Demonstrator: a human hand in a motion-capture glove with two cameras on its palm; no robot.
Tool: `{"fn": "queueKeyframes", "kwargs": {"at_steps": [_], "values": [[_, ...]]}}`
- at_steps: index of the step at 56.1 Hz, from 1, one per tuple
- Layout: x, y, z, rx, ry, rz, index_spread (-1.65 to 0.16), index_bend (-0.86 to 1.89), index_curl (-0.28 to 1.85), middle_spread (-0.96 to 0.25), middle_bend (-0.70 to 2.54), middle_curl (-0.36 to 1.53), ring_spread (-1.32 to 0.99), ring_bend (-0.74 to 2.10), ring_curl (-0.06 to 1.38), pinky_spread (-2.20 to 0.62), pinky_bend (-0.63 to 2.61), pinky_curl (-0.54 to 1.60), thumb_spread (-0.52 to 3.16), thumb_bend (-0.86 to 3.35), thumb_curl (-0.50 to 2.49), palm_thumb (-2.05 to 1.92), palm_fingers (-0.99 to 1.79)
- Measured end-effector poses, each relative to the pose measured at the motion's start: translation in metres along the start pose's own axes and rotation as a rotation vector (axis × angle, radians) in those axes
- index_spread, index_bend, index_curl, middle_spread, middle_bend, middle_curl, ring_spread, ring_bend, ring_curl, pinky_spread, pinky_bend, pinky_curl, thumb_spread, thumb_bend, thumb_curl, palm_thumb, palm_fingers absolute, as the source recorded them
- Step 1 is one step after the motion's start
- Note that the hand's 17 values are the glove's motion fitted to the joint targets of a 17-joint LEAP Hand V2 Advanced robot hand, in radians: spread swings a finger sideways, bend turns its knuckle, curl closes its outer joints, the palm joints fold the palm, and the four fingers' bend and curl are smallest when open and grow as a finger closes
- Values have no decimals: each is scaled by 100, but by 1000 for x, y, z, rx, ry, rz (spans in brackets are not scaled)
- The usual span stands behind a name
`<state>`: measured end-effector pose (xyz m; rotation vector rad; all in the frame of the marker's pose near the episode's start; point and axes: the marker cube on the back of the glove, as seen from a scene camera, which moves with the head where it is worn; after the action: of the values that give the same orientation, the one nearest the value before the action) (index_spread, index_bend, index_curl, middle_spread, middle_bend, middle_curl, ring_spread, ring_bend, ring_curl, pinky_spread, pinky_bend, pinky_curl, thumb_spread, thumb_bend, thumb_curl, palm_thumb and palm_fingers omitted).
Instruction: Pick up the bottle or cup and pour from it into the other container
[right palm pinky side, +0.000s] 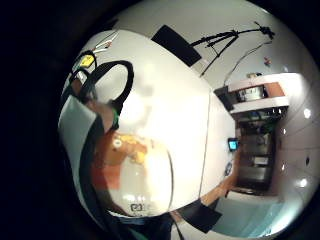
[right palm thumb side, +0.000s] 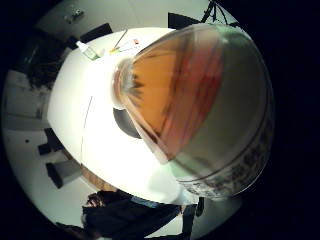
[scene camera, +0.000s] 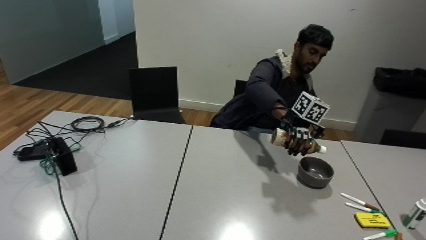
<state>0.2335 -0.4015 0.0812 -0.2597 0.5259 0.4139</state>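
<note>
From my outside feed I see the gloved right hand (scene camera: 299, 140) with its fingers (scene camera: 303, 146) curled round a bottle (scene camera: 295, 138), which is tipped nearly flat in the air, its pale mouth end toward 3 o'clock, above and just at 11 o'clock of a grey bowl (scene camera: 315, 172) standing on the bench (scene camera: 200, 190). Only the thumb-side palm feed shows me the amber liquid inside the bottle (right palm thumb side: 200, 105), pressed close to the lens, with the dark bowl (right palm thumb side: 127, 122) below its neck. The little-finger feed shows the bottle's orange label (right palm pinky side: 125, 165) under a black strap. On the bench, markers (scene camera: 359, 202) and a yellow pad (scene camera: 371, 220) lie at 4 o'clock of the bowl, cables (scene camera: 73, 127) and a black box (scene camera: 61, 156) far toward 9 o'clock. Behind stand a black chair (scene camera: 155, 94), a white wall and wooden flooring.
</note>
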Motion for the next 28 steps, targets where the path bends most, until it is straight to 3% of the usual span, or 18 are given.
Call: {"fn": "queueKeyframes", "kwargs": {"at_steps": [28], "values": [[-12, -21, 13, -24, 393, -130, -30, 14, 32, -29, 38, 43, -19, 59, 38, -13, 41, 38, 57, -3, 55, 100, 123]]}}
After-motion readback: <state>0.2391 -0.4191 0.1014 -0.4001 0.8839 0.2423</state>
